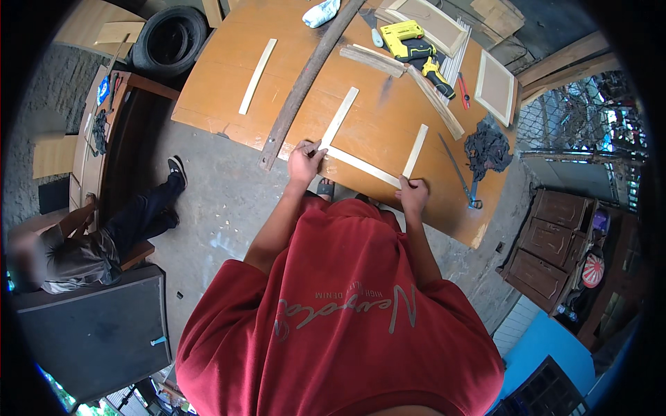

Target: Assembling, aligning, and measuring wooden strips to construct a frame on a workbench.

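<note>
Near the front edge of an orange-brown wooden table (pixel 378 125), a pale wooden strip (pixel 364 166) lies crosswise between my hands. A second pale strip (pixel 340 114) runs away from its left end, and a shorter strip (pixel 416 150) from its right end. My left hand (pixel 304 165) is closed at the left corner, thumb and fingers pinching where the strips meet. At the right corner my right hand (pixel 413 196) grips the end of the crosswise strip, its fingers partly covering the joint. Another loose strip (pixel 258 76) lies farther left.
A long dark wooden bar (pixel 305 90) crosses the table. Behind are a yellow-black staple gun (pixel 404 38), wooden frames (pixel 495 88) and red-handled cutter (pixel 463 91). A hand saw (pixel 456 163) and dark rag (pixel 488 147) lie right. A person (pixel 104 243) sits left, near a tyre (pixel 170 43).
</note>
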Demonstrator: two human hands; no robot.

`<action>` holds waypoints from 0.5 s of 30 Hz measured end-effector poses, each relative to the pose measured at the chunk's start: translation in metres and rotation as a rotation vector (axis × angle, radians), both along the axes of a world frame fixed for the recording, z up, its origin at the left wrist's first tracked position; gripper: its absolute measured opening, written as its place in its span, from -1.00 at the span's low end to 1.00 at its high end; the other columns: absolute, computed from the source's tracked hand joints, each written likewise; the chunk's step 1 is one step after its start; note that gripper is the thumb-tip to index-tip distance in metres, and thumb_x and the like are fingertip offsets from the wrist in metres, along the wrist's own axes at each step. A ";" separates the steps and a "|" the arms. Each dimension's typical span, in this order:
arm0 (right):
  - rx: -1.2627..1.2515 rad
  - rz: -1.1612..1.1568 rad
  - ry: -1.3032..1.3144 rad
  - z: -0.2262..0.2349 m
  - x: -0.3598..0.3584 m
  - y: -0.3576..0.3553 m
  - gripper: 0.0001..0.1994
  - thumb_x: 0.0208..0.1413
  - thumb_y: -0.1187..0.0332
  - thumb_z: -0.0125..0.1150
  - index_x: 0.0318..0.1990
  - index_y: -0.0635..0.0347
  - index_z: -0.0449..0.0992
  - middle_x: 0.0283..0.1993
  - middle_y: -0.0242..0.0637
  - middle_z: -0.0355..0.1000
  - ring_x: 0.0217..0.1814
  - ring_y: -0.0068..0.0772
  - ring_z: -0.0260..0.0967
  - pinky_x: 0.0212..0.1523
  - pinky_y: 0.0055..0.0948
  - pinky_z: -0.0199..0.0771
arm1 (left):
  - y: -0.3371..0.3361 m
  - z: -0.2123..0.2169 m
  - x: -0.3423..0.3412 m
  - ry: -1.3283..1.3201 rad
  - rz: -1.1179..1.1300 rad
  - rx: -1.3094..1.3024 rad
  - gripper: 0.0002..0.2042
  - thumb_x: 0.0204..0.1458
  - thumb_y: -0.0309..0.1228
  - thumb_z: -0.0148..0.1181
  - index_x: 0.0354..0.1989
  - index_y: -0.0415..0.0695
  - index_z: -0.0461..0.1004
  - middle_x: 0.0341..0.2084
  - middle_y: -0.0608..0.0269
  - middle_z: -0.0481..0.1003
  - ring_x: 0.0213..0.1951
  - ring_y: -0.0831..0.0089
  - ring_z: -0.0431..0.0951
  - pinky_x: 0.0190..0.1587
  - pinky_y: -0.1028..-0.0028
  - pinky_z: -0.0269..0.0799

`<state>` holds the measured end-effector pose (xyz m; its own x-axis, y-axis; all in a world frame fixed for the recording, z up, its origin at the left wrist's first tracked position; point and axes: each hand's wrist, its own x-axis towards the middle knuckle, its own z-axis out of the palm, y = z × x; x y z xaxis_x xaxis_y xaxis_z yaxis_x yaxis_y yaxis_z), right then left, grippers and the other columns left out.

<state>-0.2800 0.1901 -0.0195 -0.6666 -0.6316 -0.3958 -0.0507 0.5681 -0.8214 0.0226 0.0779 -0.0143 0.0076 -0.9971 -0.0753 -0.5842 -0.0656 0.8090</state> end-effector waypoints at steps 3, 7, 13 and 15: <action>0.013 -0.004 -0.002 -0.001 -0.001 0.000 -0.67 0.13 0.31 0.49 -0.33 0.38 0.45 -0.47 -0.06 0.57 -0.59 -0.32 0.58 -0.60 -0.37 0.63 | 0.000 0.004 -0.005 -0.011 0.022 0.023 -0.67 0.03 -0.29 0.49 -0.05 -0.15 0.71 -0.30 0.18 0.64 -0.28 0.30 0.66 -0.18 0.38 0.53; -0.011 -0.007 -0.013 0.000 -0.001 -0.002 -0.67 0.14 0.31 0.49 -0.31 0.38 0.45 -0.45 -0.06 0.56 -0.60 -0.31 0.57 -0.60 -0.36 0.64 | 0.000 0.003 -0.004 -0.020 0.033 0.017 -0.66 0.04 -0.28 0.49 -0.02 -0.13 0.71 -0.31 0.20 0.62 -0.28 0.31 0.65 -0.18 0.38 0.52; -0.049 -0.053 -0.050 -0.005 -0.009 -0.005 -0.66 0.20 0.24 0.43 -0.20 0.34 0.44 -0.43 -0.06 0.53 -0.65 -0.29 0.51 -0.68 -0.37 0.57 | 0.006 -0.001 0.004 0.117 -0.003 0.009 -0.55 0.05 -0.31 0.49 0.10 -0.24 0.62 -0.33 0.19 0.55 -0.34 0.43 0.57 -0.22 0.43 0.50; -0.038 -0.052 -0.008 -0.016 -0.022 -0.002 -0.65 0.22 0.23 0.42 -0.16 0.32 0.41 -0.44 -0.11 0.48 -0.68 -0.30 0.46 -0.73 -0.38 0.50 | 0.006 -0.007 0.006 0.148 -0.028 -0.011 -0.54 0.06 -0.35 0.48 0.13 -0.25 0.60 -0.35 0.22 0.51 -0.38 0.48 0.52 -0.25 0.47 0.48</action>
